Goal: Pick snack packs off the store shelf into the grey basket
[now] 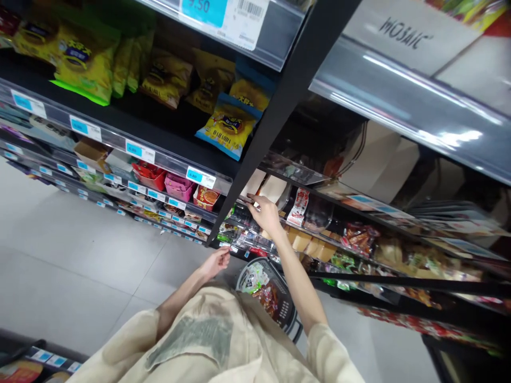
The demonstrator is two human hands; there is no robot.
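Note:
My right hand (264, 214) reaches to the shelf just right of the black upright post. Its fingers are stretched out and slightly bent at the front of a compartment with pale cards or packs (272, 188); I see nothing held in it. Lower and to the left, my left hand (217, 262) hovers over the floor with its fingers curled in, and no object shows in it. Below and between my arms is a dark grey shopping basket (284, 311). Inside lie a green-and-white pack (254, 277) and reddish-brown packaged food (268, 299).
The black post (285, 85) divides two shelf units. Yellow snack bags (227, 125) stand on the left shelf, with a red bin (148, 176) and a pink bin (179, 186) below. A red-and-white packet (298, 206) hangs to the right. Grey tiled floor (83, 250) lies at left.

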